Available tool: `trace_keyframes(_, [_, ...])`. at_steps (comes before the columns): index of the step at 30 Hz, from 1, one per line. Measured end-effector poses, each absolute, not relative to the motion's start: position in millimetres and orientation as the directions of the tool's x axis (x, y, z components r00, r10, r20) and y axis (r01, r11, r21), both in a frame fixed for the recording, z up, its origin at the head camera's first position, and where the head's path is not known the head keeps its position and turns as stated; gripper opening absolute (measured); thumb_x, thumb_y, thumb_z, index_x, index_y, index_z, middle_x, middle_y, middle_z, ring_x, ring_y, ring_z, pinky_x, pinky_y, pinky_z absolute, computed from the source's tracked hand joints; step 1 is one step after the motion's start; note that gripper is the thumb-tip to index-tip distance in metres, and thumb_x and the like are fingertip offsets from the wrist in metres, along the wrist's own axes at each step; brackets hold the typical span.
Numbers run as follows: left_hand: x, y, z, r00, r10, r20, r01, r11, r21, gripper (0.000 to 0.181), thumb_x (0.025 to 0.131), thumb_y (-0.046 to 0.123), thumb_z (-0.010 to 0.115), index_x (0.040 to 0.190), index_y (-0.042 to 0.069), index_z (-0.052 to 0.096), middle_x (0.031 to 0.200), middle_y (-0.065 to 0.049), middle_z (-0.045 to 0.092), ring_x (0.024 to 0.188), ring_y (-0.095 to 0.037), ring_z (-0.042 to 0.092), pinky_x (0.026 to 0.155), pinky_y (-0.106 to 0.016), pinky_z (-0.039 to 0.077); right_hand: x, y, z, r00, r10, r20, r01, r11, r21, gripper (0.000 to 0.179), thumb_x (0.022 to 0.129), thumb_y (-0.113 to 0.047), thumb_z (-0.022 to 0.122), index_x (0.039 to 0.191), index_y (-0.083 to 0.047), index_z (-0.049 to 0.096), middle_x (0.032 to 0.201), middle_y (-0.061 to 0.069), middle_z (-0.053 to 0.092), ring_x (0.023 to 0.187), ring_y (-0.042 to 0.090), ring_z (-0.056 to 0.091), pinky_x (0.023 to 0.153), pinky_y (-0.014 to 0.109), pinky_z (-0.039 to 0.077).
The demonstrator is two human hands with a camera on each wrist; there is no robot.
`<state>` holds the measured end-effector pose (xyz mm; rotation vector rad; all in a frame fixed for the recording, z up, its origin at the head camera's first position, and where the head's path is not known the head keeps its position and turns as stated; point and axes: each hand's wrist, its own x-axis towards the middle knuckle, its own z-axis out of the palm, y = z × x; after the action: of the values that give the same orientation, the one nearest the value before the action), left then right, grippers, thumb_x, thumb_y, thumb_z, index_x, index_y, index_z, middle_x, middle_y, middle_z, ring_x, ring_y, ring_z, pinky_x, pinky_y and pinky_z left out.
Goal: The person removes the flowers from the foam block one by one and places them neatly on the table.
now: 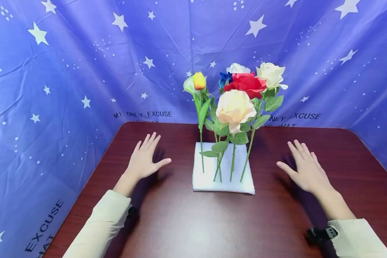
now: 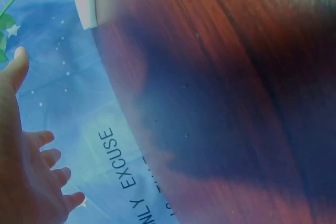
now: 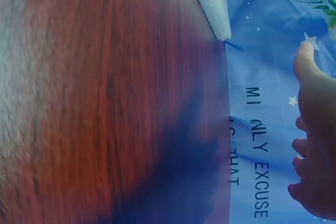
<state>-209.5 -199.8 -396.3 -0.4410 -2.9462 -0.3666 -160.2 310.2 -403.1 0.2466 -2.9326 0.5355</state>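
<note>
So the foam is lying flat near the middle of the table, and it's pretty well stocked: peach rose at the front, red rose behind it, cream rose off to the right, blue flower and white flower at the back, tulip and pale bud together on the left. They're all upright or leaning a bit, with the stems I can follow running down into the foam — a couple cross near the bottom, so don't ask me which goes with which bloom. I'd call the standing-up part done, since every bloom I can see is up. Anything left? Maybe straightening the leaners, but that's a guess, and I can't tell if more is meant to go in. The left hand is open with nothing in it, fingers straight, thumb out toward the foam but not touching it. Same deal with the right hand on the other side — open, holding nothing, well apart from the stems. Behind it all hangs a blue starry curtain.
</note>
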Motion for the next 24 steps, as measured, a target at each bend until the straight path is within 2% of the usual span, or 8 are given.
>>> trace_keyframes(12, [-213, -195, -395, -0.91, 0.383, 0.159, 0.411, 0.883, 0.226, 0.092, 0.084, 0.061, 0.06, 0.153, 0.011, 0.026, 0.161, -0.012, 0.023, 0.151, -0.029, 0.017, 0.122, -0.052, 0.016, -165, 303, -405, -0.96, -0.211, 0.185, -0.268, 0.884, -0.382, 0.079, 0.096, -0.044, 0.053, 0.152, 0.0, 0.02, 0.156, 0.031, 0.017, 0.148, 0.044, 0.005, 0.118, 0.064, 0.001])
trace_keyframes(24, [-216, -185, -398, -0.879, 0.461, 0.125, 0.477, 0.856, 0.199, 0.094, 0.084, 0.063, 0.057, 0.153, 0.008, 0.025, 0.161, -0.012, 0.023, 0.151, -0.028, 0.019, 0.122, -0.052, 0.019, -171, 278, -406, -0.934, -0.308, 0.181, -0.356, 0.849, -0.391, 0.077, 0.094, -0.042, 0.057, 0.151, -0.001, 0.025, 0.157, 0.027, 0.021, 0.149, 0.043, 0.011, 0.116, 0.064, 0.014])
